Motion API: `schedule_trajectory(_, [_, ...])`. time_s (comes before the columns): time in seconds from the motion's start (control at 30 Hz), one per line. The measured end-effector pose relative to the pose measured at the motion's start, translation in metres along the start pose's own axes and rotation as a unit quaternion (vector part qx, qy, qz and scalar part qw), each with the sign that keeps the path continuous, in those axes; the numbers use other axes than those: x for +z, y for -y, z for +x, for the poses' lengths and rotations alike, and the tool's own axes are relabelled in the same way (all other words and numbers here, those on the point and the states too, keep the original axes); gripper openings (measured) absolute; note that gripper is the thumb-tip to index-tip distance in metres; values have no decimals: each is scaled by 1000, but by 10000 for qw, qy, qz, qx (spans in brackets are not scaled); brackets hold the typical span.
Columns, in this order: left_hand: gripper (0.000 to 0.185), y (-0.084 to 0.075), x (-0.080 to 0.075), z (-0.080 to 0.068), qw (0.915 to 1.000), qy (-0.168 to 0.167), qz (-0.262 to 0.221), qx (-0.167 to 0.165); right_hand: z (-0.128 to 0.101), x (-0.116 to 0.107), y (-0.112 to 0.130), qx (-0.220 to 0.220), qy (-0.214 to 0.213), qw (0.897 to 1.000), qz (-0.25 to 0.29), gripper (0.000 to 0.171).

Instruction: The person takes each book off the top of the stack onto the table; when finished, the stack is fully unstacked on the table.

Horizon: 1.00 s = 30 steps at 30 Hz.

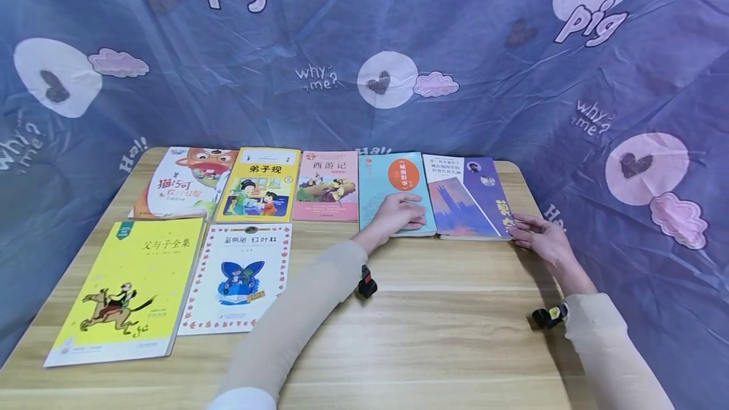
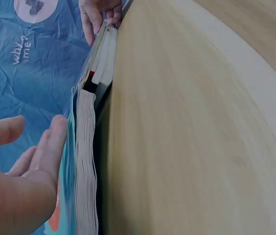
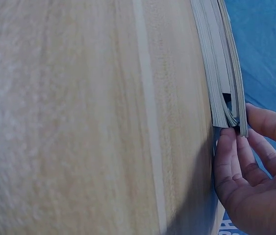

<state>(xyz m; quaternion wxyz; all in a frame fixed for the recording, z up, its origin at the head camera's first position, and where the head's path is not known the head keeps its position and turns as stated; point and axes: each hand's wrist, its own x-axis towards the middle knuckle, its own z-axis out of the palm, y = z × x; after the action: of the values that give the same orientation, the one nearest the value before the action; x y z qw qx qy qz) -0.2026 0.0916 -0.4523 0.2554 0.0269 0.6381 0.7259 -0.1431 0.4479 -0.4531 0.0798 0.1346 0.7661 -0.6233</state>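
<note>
- Purple paperback (image 1: 469, 198) is the one being worked on, sitting at the far right of the back row on the wooden table (image 1: 444, 328), touching the teal book (image 1: 393, 192) on its left.
- Right hand (image 1: 543, 239) is at its near right corner; in the wrist view the thumb sits on the cover and the fingertips (image 3: 226, 147) tuck under the page edges, so it's pinching that corner.
- Left hand (image 1: 398, 214) lies flat with fingers spread on the teal book, pressing on its cover.
- My guess on handling: thin softcover, light, floppy, glossy enough to slide on the wood. Corner grip will let it bend, so taking it along the right edge or spine side looks safer.
- Rest of the back row going left: a pink book (image 1: 326, 185), a yellow book (image 1: 259, 185), and a white book with a fox (image 1: 182, 182).
- Near row on the left: a big yellow book (image 1: 122, 290) and a white book with a butterfly (image 1: 239, 277).
- Blue printed cloth (image 1: 364, 49) hangs behind everything.
</note>
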Motion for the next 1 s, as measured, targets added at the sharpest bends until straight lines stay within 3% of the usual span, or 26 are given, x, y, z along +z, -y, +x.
schedule_trajectory(0.23, [51,1,16,13,9995,-42,-86,-315,1,0,0,-30,-22,9998,-209,49])
schedule_trajectory(0.5, [49,1,28,18,9982,-359,-165,-452,-1,-1,0,-43,-21,9998,212,33])
schedule_trajectory(0.77, [55,-2,40,22,9989,-197,-268,-343,-1,-1,1,59,-118,9999,-66,37])
schedule_trajectory(1.0, [51,-1,50,26,9978,-544,-202,-323,2,0,0,114,-124,9998,60,34])
